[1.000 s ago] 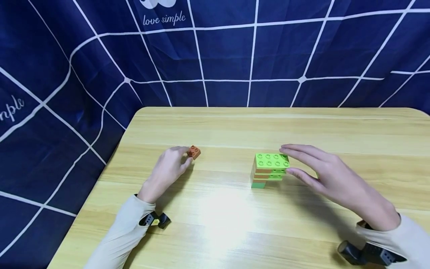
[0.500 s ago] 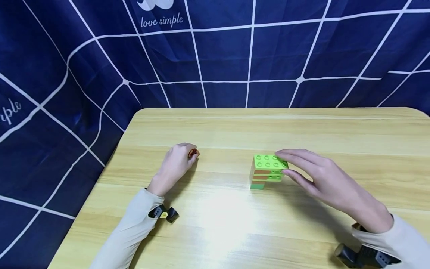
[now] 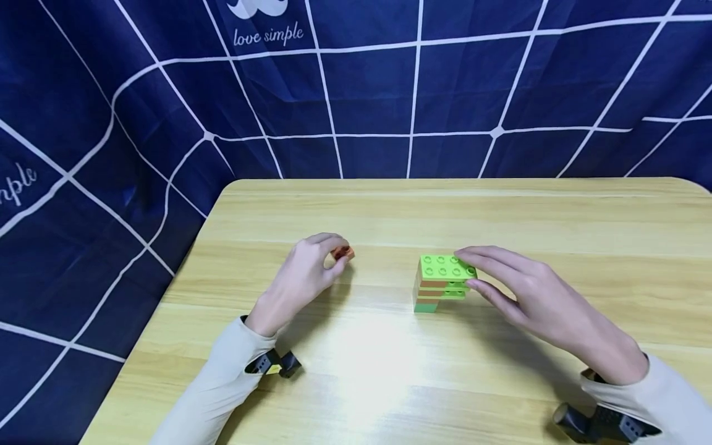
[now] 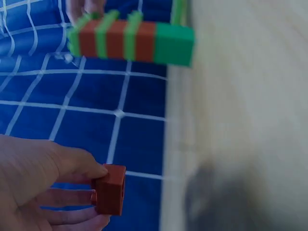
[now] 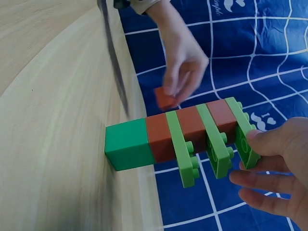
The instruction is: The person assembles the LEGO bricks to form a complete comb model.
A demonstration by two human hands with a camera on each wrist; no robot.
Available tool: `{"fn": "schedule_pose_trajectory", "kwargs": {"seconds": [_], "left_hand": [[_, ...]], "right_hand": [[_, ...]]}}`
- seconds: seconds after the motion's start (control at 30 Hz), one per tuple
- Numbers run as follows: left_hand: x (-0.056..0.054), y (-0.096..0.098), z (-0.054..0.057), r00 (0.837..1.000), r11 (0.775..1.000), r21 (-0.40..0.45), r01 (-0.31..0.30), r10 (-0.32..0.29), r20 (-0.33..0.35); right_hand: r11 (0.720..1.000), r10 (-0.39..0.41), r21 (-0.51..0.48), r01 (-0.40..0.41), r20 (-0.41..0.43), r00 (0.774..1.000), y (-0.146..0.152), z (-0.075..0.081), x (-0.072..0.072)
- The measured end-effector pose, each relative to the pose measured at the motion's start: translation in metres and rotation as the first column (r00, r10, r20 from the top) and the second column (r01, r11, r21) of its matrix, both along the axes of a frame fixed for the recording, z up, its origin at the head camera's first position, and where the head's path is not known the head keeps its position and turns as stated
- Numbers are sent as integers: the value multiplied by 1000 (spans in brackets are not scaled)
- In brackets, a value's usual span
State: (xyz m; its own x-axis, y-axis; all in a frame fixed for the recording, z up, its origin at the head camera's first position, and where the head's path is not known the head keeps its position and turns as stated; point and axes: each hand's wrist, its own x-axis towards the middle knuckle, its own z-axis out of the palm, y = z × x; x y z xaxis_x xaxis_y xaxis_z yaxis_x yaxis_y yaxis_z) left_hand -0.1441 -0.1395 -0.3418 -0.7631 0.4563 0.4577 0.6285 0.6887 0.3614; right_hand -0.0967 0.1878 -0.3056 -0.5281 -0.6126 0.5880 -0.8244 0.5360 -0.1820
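Note:
My left hand [image 3: 303, 272] pinches a small reddish-brown toy building brick [image 3: 343, 253] between thumb and fingers, raised over the table left of a tower. In the left wrist view the brick [image 4: 110, 195] shows its side, its studs turned toward the fingers. The tower [image 5: 188, 122] stands upright: a dark green brick [image 5: 129, 144] at the bottom, then reddish-brown bricks alternating with light green plates that overhang to the right. A light green plate [image 3: 439, 266] with studs tops it. My right hand [image 3: 531, 290] holds this plate's overhanging end between thumb and fingers.
The pale wooden table [image 3: 367, 210] extends beneath both hands, with a bright glare spot in front of the tower. A dark blue curtain with white lines [image 3: 367, 93] hangs behind and to the left. Each wrist wears a black camera.
My left hand has lifted the reddish-brown brick from the table and moved it right, toward the tower. My right hand has moved slightly left onto the top plate's end.

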Motion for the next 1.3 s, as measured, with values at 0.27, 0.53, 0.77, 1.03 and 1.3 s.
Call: {"fn": "schedule_pose_trajectory", "kwargs": {"seconds": [0.27,0.53,0.77,1.03,1.3], "left_hand": [[9,23,24,994,995,25,96,-94,-52],[18,42,43,974,976,59,211,-205,-101],[25,58,59,941,947,62,316,-304,-153],[25,77,69,899,909,25,416,-407,-163],[22,82,63,895,896,53,440,-433,-112]], "right_hand": [[1000,1,-4,-1,5,1000,0,-1,0],[1000,7,-22,-8,-8,1000,0,-3,-1],[1000,7,-19,-7,-12,1000,0,-2,0],[999,25,-29,-26,-63,998,0,-5,-1],[998,35,-42,-38,-66,997,-2,-6,-1]]}}
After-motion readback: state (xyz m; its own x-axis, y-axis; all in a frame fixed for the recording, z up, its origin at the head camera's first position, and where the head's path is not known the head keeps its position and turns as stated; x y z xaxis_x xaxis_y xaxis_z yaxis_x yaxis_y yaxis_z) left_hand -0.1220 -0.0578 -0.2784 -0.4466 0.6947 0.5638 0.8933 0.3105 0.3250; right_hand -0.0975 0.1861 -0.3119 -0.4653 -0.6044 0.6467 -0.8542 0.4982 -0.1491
